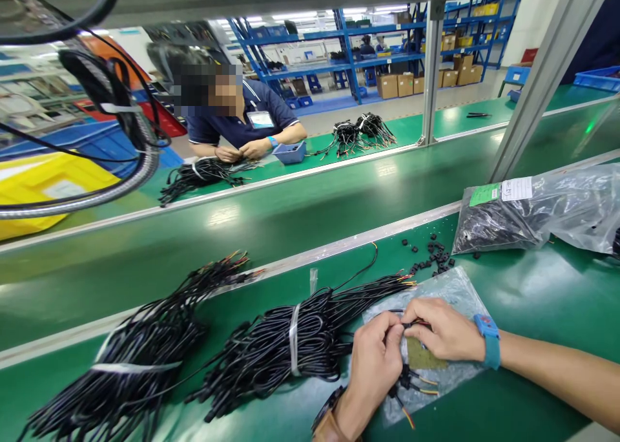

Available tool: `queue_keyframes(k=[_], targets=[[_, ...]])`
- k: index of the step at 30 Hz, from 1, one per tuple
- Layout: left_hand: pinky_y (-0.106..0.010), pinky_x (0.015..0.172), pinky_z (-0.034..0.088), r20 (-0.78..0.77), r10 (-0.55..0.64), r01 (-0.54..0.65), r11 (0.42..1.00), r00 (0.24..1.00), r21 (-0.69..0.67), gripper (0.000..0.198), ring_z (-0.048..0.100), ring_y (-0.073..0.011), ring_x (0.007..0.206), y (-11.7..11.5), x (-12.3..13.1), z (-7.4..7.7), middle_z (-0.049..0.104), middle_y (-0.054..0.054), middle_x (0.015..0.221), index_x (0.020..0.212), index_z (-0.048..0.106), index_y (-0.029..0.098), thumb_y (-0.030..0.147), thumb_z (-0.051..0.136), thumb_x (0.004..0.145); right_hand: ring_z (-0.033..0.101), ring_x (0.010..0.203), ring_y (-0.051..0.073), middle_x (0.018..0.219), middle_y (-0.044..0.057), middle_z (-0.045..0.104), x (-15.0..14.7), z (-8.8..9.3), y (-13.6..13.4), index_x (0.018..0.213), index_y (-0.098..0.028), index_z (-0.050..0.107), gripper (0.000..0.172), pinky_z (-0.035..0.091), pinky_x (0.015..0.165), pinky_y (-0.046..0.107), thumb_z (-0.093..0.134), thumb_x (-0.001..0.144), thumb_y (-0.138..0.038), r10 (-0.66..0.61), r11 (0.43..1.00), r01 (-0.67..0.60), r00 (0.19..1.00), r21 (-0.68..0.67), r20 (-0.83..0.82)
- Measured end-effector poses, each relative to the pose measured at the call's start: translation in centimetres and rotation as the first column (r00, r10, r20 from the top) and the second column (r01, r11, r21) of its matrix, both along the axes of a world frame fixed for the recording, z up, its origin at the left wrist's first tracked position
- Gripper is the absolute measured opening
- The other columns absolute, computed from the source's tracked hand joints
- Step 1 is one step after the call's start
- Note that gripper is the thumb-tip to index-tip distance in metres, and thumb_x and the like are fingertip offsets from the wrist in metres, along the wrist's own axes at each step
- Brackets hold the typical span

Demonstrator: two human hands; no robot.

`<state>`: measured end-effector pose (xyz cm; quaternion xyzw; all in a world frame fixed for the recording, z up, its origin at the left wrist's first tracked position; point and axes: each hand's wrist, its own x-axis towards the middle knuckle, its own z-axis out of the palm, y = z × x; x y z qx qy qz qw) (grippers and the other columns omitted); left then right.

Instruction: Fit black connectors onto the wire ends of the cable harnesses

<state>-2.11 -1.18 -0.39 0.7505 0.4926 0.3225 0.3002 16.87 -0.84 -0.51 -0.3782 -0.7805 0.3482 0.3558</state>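
Hands (375,361) (448,332) pinching cable (407,326), clear bag (508,225), green label (484,195) illegible

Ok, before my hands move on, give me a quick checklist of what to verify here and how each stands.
1. Grip: ok. The left hand and right hand meet fingertip to fingertip at a black cable end.
2. Fit at the cable end: cannot tell. The fingers hide most of it.
3. Small black parts gathered together: not ok. A few lie apart from the loose cluster.
4. Nearer cable bundle tied: ok. A white tie circles it.
5. Blue wristband on: ok, around the right wrist.
6. Clear bag sealed: cannot tell from this view.
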Motion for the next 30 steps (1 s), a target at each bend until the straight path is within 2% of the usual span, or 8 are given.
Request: queue_keyframes(k=[4,10,19,25,30], targets=[[-0.024,0.056,0.038,-0.029,0.000,-0.001,0.999,1.000,-0.041,0.022,0.056,-0.0127,0.057,0.1,0.1,0.3,0.061,0.002,0.062,0.071,0.057,0.020,0.021,0.050,0.092,0.059,0.078,0.018,0.086,0.003,0.065,-0.1,0.3,0.1,0.096,-0.020,0.061,0.008,0.042,0.070,0.029,0.053,0.097,-0.020,-0.006,1.000,0.006,1.000,-0.017,-0.024],[-0.027,0.066,0.046,-0.107,-0.065,0.073,0.995,0.992,0.070,0.015,0.065,-0.0166,0.074,0.0,-0.5,1.3,0.070,-0.002,0.082,0.091,0.061,0.021,0.023,0.048,0.098,0.060,0.079,0.017,0.088,0.002,0.067,0.2,0.5,0.2,0.099,-0.020,0.062,0.006,0.042,0.070,0.029,0.056,0.098,-0.021,-0.042,0.997,0.041,0.999,-0.065,-0.014],[-0.025,0.057,0.039,-0.117,-0.034,0.045,0.994,0.993,0.096,0.019,0.060,-0.0140,0.058,0.1,-0.5,0.5,0.064,0.002,0.065,0.075,0.057,0.021,0.014,0.050,0.090,0.058,0.077,0.017,0.086,0.002,0.065,0.1,0.3,0.1,0.095,-0.020,0.061,0.005,0.043,0.071,0.030,0.057,0.097,-0.020,-0.020,0.999,0.021,1.000,-0.035,0.006],[-0.025,0.055,0.037,-0.149,-0.010,0.022,0.996,0.989,0.081,0.019,0.058,-0.0141,0.057,0.0,-0.3,0.4,0.062,0.002,0.063,0.071,0.053,0.021,0.014,0.049,0.088,0.060,0.079,0.018,0.087,0.003,0.067,-0.3,0.5,0.2,0.095,-0.019,0.063,0.009,0.045,0.073,0.030,0.055,0.099,-0.021,0.005,1.000,-0.004,0.999,-0.023,0.044],[-0.025,0.057,0.039,-0.144,-0.014,0.029,0.994,0.989,0.104,0.019,0.059,-0.0144,0.060,-0.1,-0.3,0.5,0.062,0.001,0.065,0.075,0.053,0.022,0.018,0.048,0.093,0.062,0.085,0.019,0.093,0.004,0.068,-0.2,0.7,0.2,0.102,-0.020,0.063,0.009,0.046,0.077,0.032,0.055,0.099,-0.022,0.009,1.000,-0.008,0.998,-0.028,0.057]])
